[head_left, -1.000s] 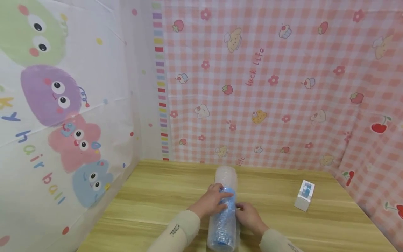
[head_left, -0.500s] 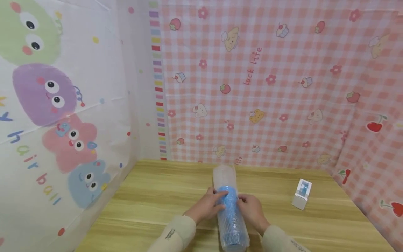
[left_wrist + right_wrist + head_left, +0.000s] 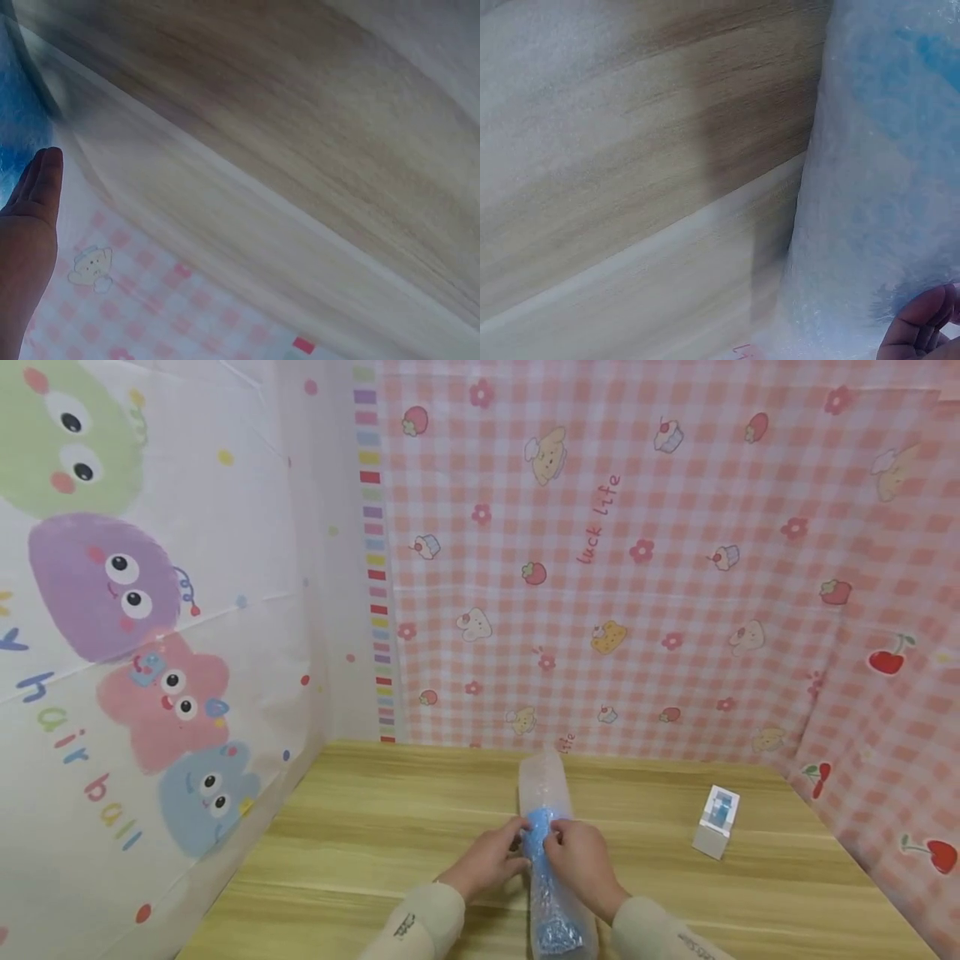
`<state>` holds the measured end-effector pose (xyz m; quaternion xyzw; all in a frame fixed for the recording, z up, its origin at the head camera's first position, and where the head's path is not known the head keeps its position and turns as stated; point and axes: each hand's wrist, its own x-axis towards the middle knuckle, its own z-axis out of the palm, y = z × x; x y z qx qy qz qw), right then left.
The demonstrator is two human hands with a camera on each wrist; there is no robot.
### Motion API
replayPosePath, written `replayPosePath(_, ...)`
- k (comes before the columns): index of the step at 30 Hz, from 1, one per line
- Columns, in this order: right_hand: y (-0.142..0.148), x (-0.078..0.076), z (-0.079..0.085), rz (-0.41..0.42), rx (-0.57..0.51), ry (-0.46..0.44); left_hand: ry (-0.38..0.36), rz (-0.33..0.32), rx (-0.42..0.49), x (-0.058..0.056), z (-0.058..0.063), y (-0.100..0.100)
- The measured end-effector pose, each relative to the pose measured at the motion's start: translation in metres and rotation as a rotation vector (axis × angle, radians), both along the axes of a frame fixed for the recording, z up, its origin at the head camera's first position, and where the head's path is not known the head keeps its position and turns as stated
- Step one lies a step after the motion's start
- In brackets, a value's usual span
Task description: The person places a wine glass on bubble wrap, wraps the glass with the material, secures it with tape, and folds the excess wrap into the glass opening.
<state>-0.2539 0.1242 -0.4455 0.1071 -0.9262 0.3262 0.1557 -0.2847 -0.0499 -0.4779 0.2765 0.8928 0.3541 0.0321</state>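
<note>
Bubble wrap [image 3: 543, 781] round a blue cylinder [image 3: 538, 853], head view: on the bench [image 3: 360, 810] between left hand [image 3: 487, 857] and right hand [image 3: 587, 864]. Right fingers seem to pinch wrap; step likely wrapping or unwrapping, cannot tell which. Left wrist: straight fingers at the cylinder's side. Right wrist: fingers curled. Next probably calls for left steadying, right working wrap.

Right hand [image 3: 921, 331] touches bubble wrap [image 3: 870, 187] on the wood-grain table [image 3: 645, 142]
</note>
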Motion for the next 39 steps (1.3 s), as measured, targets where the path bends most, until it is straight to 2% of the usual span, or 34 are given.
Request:
replayPosePath(6,-0.003,0.000,0.002,0.020,0.039,0.003,-0.005,0.007,-0.010,0.001,0.002,-0.002)
replayPosePath(11,0.003,0.002,0.003,0.025,0.042,-0.097,-0.011,0.006,-0.002,0.004,0.005,-0.007)
replayPosePath(13,0.006,0.003,0.002,0.019,0.064,-0.108,-0.012,0.006,0.005,0.004,0.005,-0.008)
replayPosePath(18,0.012,0.003,-0.005,0.020,0.103,-0.051,-0.055,0.036,0.015,0.005,0.006,-0.009)
replayPosePath(24,0.014,0.001,-0.010,0.056,0.069,-0.016,-0.108,0.050,0.038,0.003,0.009,-0.008)
replayPosePath(33,0.013,-0.002,-0.010,-0.002,0.067,-0.087,-0.080,0.009,-0.034,0.002,0.016,-0.005)
replayPosePath(36,0.013,-0.002,-0.010,-0.001,0.064,-0.076,-0.078,-0.014,-0.054,0.002,0.019,-0.003)
replayPosePath(39,0.013,-0.001,-0.011,0.011,0.057,-0.046,-0.102,-0.005,-0.061,0.001,0.020,-0.001)
